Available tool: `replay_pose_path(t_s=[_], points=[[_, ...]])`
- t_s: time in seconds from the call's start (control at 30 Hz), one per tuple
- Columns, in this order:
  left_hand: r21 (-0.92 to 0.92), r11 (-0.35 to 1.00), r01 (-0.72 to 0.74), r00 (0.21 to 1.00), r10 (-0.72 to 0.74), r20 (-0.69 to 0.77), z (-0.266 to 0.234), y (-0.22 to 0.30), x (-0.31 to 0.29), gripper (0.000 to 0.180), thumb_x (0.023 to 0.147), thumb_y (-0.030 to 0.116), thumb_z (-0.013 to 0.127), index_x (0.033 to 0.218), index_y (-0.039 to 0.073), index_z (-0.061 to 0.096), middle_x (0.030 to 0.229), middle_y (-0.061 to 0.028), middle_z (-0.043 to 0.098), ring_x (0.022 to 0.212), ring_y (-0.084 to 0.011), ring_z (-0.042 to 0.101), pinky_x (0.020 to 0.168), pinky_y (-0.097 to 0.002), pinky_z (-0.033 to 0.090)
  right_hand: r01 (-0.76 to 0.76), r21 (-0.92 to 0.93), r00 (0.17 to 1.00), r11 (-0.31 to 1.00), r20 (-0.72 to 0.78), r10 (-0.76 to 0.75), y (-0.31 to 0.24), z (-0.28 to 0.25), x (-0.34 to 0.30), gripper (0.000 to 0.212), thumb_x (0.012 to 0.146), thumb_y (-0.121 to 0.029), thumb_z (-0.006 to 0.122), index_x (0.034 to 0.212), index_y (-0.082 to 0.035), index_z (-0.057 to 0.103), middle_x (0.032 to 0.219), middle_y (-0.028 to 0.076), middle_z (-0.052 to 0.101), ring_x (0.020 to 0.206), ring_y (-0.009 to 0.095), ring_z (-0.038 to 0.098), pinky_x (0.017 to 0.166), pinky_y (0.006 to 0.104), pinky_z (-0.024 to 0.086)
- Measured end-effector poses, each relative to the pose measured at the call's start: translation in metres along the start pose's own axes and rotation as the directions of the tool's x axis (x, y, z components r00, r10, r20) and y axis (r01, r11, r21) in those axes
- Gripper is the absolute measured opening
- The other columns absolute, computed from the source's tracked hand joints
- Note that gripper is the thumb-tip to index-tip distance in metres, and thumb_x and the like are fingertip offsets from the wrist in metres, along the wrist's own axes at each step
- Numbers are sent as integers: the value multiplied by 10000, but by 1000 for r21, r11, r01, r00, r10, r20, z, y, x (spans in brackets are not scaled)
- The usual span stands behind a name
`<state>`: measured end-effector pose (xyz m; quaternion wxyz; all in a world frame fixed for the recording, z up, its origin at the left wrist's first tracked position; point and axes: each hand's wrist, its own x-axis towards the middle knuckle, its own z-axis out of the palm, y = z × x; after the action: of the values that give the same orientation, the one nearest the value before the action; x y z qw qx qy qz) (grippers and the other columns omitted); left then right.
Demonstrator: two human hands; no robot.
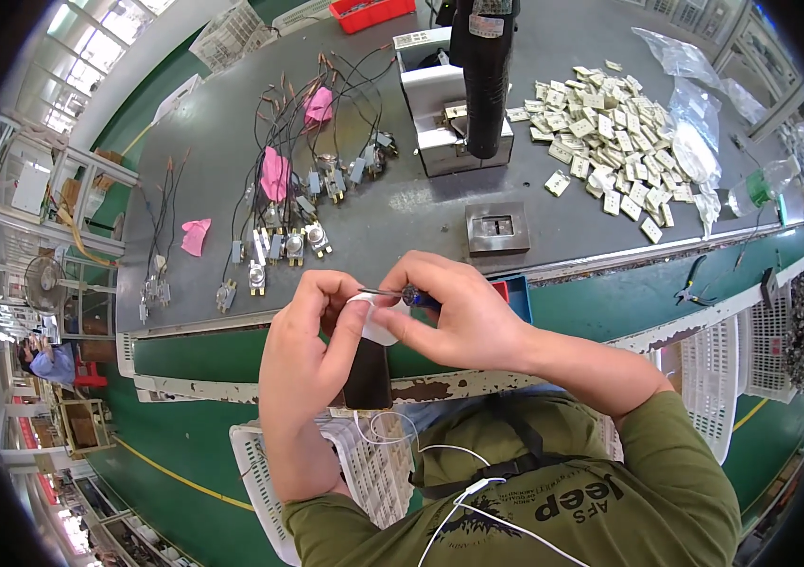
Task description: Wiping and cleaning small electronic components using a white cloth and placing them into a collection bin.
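Observation:
Both my hands meet in front of the bench's near edge. In my right hand (468,317) is a screwdriver with a dark blue handle (413,297), its thin metal shaft pointing left toward the other hand. My left hand (312,331) pinches a small white piece (379,326), partly covered by my fingers; its exact kind is hidden. The screwdriver's tip reaches the left fingertips, and I cannot tell what it touches. Just beyond the hands sits a metal block (497,229) with a rectangular opening.
Small metal assemblies with black wires (293,241) and pink slips (275,174) lie at the left. A machine with a black column (485,85) stands mid-bench. Cream-coloured plates (600,128) are heaped right, near a clear bottle (763,184). Pliers (693,283) lie on the near ledge.

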<state>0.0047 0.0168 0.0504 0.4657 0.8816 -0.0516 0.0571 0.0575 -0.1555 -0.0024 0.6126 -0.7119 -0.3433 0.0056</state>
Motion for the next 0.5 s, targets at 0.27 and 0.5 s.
replay_pose_path(t_s=[0.27,0.5], points=[[97,981,-166,986,165,24,-9,0,4,98,883,53,584,942,6,521,793,-71,594,672,-145,572,657,-257,460,-148,69,984,987,114,140,-9,-20,4,135,840,-129,623,884,-16,562,724,26,573,579,69,501,497,249,383],[-348,933,-90,996,79,-45,8,-8,-1,128,916,68,558,978,1,468,823,-41,565,731,-102,535,695,-236,437,-374,310,918,874,255,303,-25,-38,14,95,867,-106,578,851,-24,534,731,-37,506,652,22,436,573,198,370]])
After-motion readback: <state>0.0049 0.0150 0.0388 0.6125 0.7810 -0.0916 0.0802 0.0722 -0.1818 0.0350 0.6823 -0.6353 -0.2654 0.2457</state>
